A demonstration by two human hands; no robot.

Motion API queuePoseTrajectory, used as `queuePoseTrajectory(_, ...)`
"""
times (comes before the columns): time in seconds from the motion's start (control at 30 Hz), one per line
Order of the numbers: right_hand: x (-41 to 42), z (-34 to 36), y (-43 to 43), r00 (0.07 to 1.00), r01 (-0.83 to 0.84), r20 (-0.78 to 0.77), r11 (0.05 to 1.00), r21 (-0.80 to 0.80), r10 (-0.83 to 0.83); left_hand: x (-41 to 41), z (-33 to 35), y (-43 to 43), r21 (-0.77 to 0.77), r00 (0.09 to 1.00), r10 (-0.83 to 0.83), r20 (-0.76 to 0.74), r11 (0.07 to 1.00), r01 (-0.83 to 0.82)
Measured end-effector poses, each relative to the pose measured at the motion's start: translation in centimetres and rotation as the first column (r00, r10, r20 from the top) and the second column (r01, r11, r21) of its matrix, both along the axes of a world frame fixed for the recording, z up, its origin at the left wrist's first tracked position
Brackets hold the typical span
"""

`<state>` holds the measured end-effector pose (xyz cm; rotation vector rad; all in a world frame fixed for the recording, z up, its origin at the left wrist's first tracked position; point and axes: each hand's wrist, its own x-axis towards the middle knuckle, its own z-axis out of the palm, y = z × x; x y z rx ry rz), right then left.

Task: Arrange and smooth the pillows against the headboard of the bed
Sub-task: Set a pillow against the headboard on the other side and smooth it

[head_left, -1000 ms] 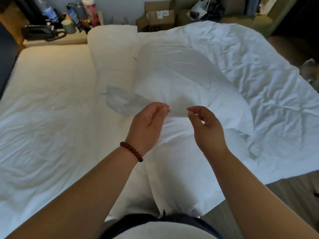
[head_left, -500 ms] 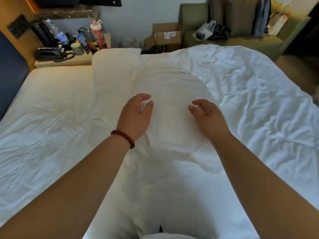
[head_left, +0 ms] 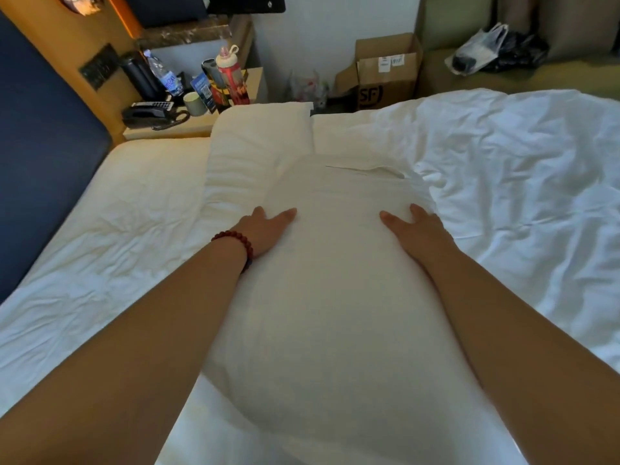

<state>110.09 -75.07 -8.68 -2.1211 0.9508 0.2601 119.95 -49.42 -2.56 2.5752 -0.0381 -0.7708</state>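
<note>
A person's two bare hands lie flat, fingers spread, on the near pillow (head_left: pixel 335 297) in the middle of the bed (head_left: pixel 100 263): the left hand (head_left: pixel 265 229), a red bead bracelet (head_left: pixel 235 243) at its wrist, on the pillow's left side; the right hand (head_left: pixel 416 229) on its right. A second pillow (head_left: pixel 255 146) lies beyond, partly under the first. The blue headboard (head_left: pixel 43 162) stands at left, the rumpled duvet (head_left: pixel 520 179) at right.
</note>
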Motion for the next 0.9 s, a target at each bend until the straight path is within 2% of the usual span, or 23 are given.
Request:
queuePoseTrajectory(0.13, 1.9, -1.9, -2.1, 0.994, 0.103, 0.009, 0.990, 0.095, -0.104, 3.8, -1.5, -2.0, -0.009, 0.993, 0.098, -0.063, 0.995, -0.099)
queuePoseTrajectory(0.33, 3.9, -4.9, -4.4, 0.972, 0.231, -0.010, 0.946, 0.227, -0.235, 8.3, -4.8, -3.5, -0.140, 0.950, 0.262, -0.173, 0.948, -0.287)
queuePoseTrajectory(0.53, 4.7, -7.4, -4.9, 0.932, 0.359, -0.061, 0.879, 0.313, -0.359, 9.6, -7.6, -4.0, -0.103, 0.961, 0.240, -0.136, 0.961, -0.255)
queuePoseTrajectory(0.7, 4.2, -6.8, -4.7, 0.883, 0.450, -0.099, 0.770, 0.452, -0.458, 9.4, -8.1, -3.1, -0.116, 0.952, 0.271, -0.140, 0.951, -0.287)
queuePoseTrajectory(0.9, 2.7, -3.7, -3.5, 0.879, 0.411, 0.037, 0.796, 0.444, -0.475, 7.3, -6.5, -1.3, -0.211, 0.938, 0.320, -0.133, 0.916, -0.342)
